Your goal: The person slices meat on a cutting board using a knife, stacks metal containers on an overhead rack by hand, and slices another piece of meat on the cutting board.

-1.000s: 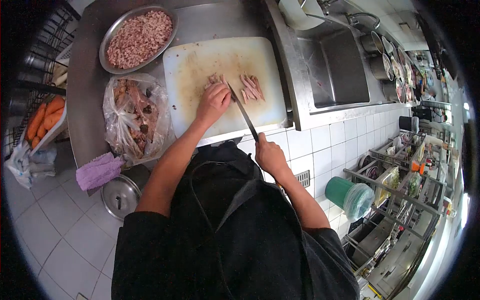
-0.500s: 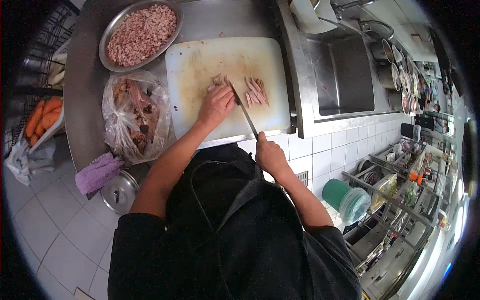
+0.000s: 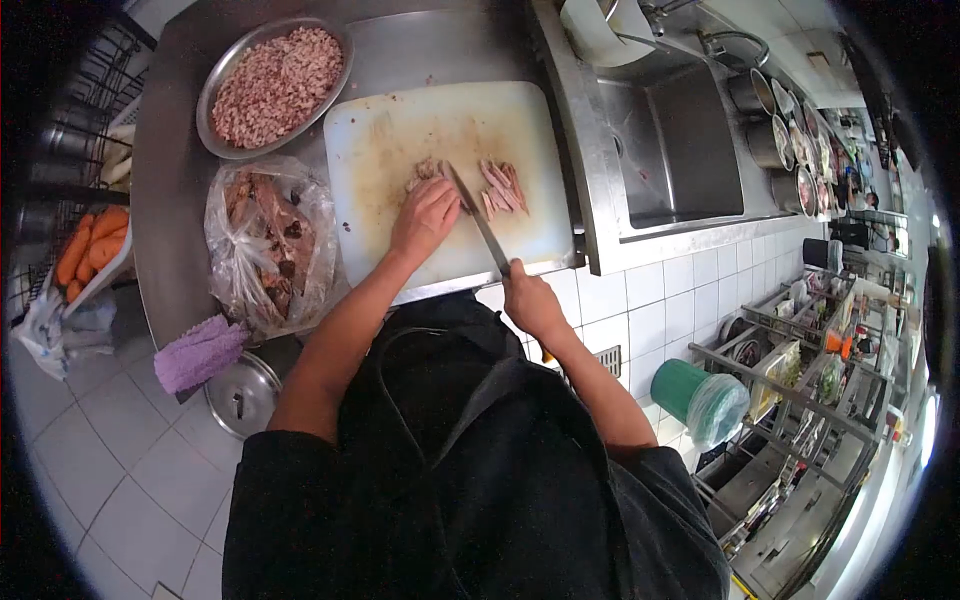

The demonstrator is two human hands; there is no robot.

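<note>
On the white cutting board (image 3: pixel 390 130) my left hand (image 3: pixel 427 215) presses down a small pile of meat (image 3: pixel 428 170), its fingers curled over the near side. My right hand (image 3: pixel 533 303) is wrapped around the handle of a long kitchen knife (image 3: pixel 482 224). The blade slants up and left, its tip end beside my left fingertips and the meat. Just right of the blade lie cut meat strips (image 3: pixel 503 188), apart from the pile. How much meat sits beneath my left fingers is hidden.
A metal bowl of diced meat (image 3: pixel 278 88) stands at the upper left. Below it lies a clear plastic bag of meat pieces (image 3: pixel 272 245). A purple cloth (image 3: pixel 200 353) hangs at the counter's edge. The sink (image 3: pixel 680 140) is to the right.
The knife and right hand have shifted slightly left, along with a small shift of the whole view. My left hand still holds down the meat pile.
</note>
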